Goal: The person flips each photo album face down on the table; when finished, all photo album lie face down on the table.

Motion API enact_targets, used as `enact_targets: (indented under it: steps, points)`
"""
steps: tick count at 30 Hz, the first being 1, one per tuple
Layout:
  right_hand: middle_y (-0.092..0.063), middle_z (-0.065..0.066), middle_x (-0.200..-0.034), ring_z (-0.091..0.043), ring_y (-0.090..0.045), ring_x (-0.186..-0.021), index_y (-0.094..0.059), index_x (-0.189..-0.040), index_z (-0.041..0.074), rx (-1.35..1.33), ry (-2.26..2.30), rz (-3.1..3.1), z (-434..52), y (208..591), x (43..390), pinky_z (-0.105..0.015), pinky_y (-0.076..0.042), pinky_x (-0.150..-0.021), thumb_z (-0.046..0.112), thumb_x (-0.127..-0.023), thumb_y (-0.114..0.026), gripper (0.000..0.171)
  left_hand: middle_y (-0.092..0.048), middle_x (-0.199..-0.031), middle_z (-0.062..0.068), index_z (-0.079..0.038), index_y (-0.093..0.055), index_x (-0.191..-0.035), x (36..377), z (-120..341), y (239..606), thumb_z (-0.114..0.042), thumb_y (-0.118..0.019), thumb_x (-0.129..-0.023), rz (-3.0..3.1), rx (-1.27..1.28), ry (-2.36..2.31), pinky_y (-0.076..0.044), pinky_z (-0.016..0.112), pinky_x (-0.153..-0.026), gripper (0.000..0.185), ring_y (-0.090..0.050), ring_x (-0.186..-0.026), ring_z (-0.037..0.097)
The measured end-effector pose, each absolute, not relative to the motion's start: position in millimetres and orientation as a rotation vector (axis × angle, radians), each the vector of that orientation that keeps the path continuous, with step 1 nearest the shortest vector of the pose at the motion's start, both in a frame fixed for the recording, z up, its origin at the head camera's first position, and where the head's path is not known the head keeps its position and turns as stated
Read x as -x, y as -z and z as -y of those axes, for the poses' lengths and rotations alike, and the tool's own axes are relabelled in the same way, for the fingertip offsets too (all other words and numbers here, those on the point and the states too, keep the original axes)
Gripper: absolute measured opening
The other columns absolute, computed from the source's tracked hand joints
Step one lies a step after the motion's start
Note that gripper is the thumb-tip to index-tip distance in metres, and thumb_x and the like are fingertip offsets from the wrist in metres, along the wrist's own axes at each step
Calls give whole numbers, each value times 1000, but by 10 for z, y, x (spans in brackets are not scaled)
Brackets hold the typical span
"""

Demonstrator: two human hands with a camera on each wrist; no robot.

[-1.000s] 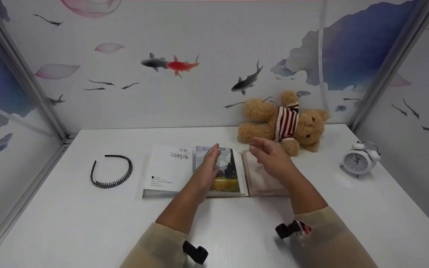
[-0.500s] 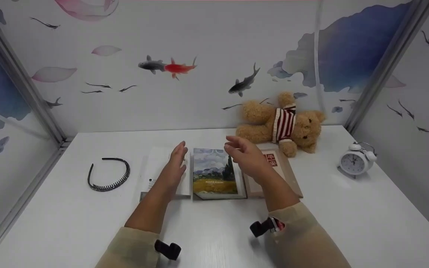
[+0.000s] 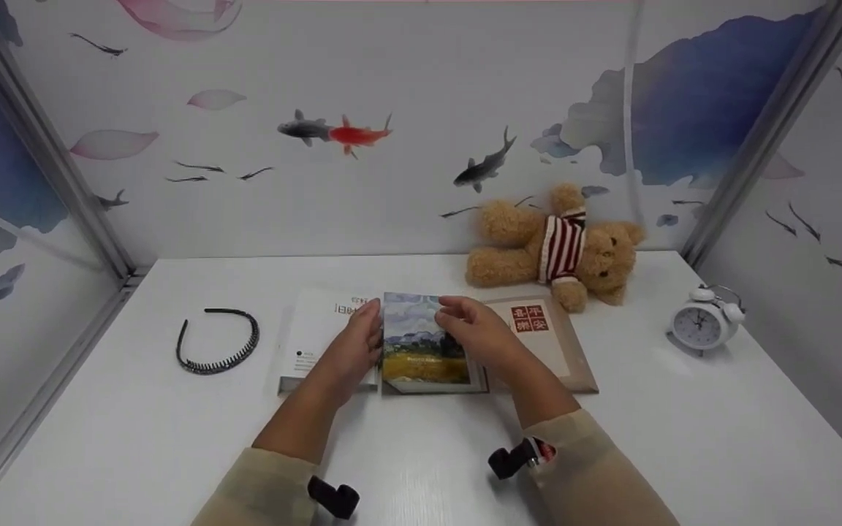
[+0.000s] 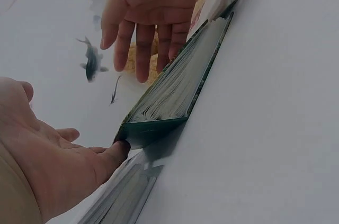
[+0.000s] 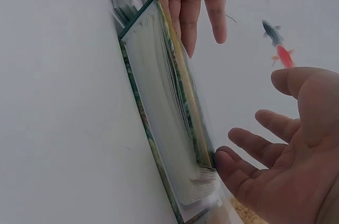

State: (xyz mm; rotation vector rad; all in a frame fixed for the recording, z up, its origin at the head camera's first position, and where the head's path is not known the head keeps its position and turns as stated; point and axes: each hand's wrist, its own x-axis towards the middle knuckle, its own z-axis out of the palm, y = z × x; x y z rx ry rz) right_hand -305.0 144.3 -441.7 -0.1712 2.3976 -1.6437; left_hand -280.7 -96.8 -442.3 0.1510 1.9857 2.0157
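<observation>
Starting from the white bench (image 3: pixel 136 438), it carries three books side by side in a row near its middle: a white book (image 3: pixel 319 336) on the left, a landscape-cover book (image 3: pixel 421 354) in the centre, and a tan book (image 3: pixel 545 340) on the right. Behind them a teddy bear (image 3: pixel 556 245) lies against the back wall, an alarm clock (image 3: pixel 702 321) stands far right, and a black headband (image 3: pixel 218 342) lies well apart on the left.

I have my left hand (image 3: pixel 354 351) at the centre book's left edge and my right hand (image 3: pixel 476 336) at its right edge. Both grips are loose: fingers straight or relaxed, tips touching the edges, nothing yet pinched. The wrist views show the left fingertips (image 4: pixel 117 152) against the cover's corner and the right fingertips (image 5: pixel 225 167) against the page block.

My worry is the tight fit. With neighbours just beside it on both sides, fingers may drag the white or tan book along. A shallow hold on the fanned pages alone could also let the cover flop open, or the book slip back down.
</observation>
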Motion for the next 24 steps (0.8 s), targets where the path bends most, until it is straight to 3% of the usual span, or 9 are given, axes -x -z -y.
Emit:
enact_targets:
  steps: [8, 17, 24]
  points:
    - [-53, -5, -163, -31, -49, -154, -47, -163, 25, 206, 1538, -2412, -1406, 4467, 3063, -58, -36, -129, 51, -109, -59, 61, -16, -181, 11, -14, -12, -173, 2805, 943, 4452, -56, -28, -114, -1940, -153, -2074, -17, 52, -138, 74, -15, -169, 32]
    - [-46, 0, -170, -29, -43, -159, -38, -167, 34, 228, 1531, -2395, -1323, 4419, 2998, -57, -34, -131, 55, -108, -58, 66, -26, -179, 6, -19, -22, -171, 2741, 869, 4422, -53, -31, -114, -1942, -188, -2134, -19, 53, -137, 67, -20, -169, 28]
    - [-37, 2, -175, -29, -29, -166, -33, -166, 46, 262, 1534, -2361, -1242, 4288, 2899, -58, -29, -133, 59, -104, -63, 71, -17, -181, -6, -30, -22, -170, 2722, 823, 4391, -58, -30, -113, -1854, -233, -2151, -17, 60, -136, 64, -12, -170, 32]
